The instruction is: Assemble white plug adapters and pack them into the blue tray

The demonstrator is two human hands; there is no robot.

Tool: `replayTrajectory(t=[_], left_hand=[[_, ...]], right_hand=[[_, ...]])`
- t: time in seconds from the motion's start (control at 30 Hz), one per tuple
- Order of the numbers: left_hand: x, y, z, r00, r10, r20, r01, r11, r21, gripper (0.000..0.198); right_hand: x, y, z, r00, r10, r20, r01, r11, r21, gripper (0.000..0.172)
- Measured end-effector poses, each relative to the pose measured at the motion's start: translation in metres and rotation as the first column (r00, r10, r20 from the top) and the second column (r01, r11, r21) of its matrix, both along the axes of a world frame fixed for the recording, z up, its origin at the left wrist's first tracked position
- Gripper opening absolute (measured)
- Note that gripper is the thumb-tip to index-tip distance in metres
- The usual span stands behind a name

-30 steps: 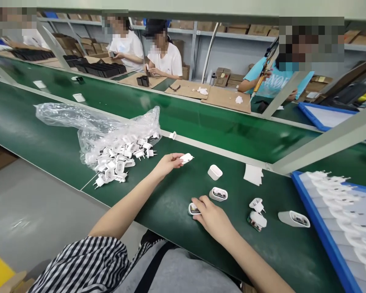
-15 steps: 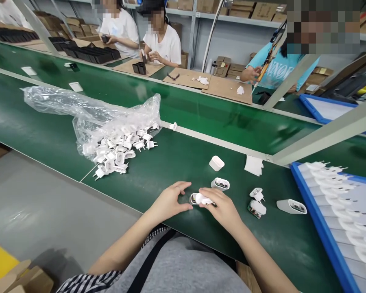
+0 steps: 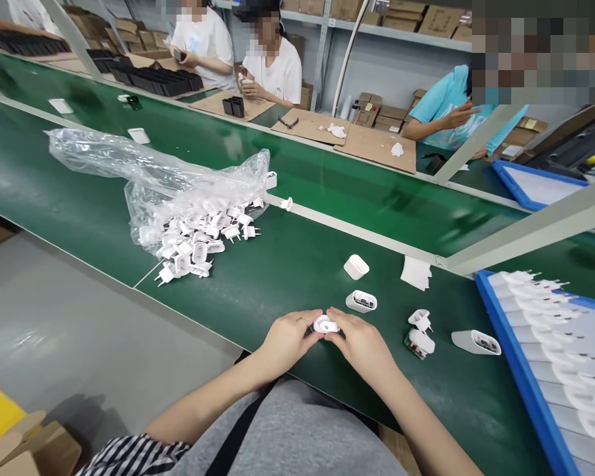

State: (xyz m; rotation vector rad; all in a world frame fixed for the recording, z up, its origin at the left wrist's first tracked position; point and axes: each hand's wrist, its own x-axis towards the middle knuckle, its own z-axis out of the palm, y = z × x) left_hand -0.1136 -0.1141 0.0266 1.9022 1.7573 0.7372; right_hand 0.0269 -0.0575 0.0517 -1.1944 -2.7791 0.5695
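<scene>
Surface: green belt point(image 3: 287, 264) of a long factory workbench, seen from the seat at its near edge.
Left hand point(image 3: 287, 337): curled inward, fingertips pinching the left end of a small white charger piece point(image 3: 326, 324).
Right hand point(image 3: 364, 344): curled the same way, thumb and fingers pinching the piece's right end, so the two hands meet over it.
Held piece: low over the belt at the near edge, between both sets of fingertips; whether it touches the belt I cannot tell.
Just beyond: an open white shell point(image 3: 361, 301) lying on its side, and a closed white cap point(image 3: 356, 267) farther back.
To the right: a loose plug part point(image 3: 419, 319), a capped circuit piece point(image 3: 419, 342), a longer shell point(image 3: 476, 342) and a white paper slip point(image 3: 416, 272).
Far right: a blue-rimmed tray point(image 3: 520, 370) with rows of white plug pieces.
To the left: a heap of plug pieces point(image 3: 193, 244) spilling from a clear plastic bag point(image 3: 178, 185).
Across the belt: other people sit at cardboard mats, their hands on their own parts.
</scene>
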Motion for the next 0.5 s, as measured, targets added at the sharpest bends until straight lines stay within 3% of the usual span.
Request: replayTrajectory(t=[0.07,0.13,0.27,0.37,0.5], left_hand=[[0.002,0.002,0.011,0.992,-0.022,-0.128,0.014,0.997,-0.07,0.029],[0.004,0.009,0.026,0.962,-0.108,-0.249,0.046,0.97,-0.24,0.026],[0.006,0.031,0.055,0.886,-0.327,-0.328,0.1,0.826,-0.555,0.015],[0.005,0.043,0.062,0.844,-0.434,-0.316,0.17,0.775,-0.608,0.02],[0.007,0.047,0.061,0.813,-0.505,-0.29,0.229,0.734,-0.639,0.022]], right_hand=[[-0.005,-0.002,0.007,0.996,-0.003,0.089,0.006,0.999,-0.038,0.032],[-0.01,-0.002,0.016,0.988,0.009,0.157,0.007,0.995,-0.099,0.032],[-0.018,0.001,0.031,0.97,0.024,0.241,0.023,0.982,-0.189,0.025],[-0.023,0.005,0.038,0.961,0.04,0.273,0.029,0.969,-0.245,0.021],[-0.028,0.008,0.039,0.941,0.063,0.334,0.035,0.96,-0.278,0.021]])
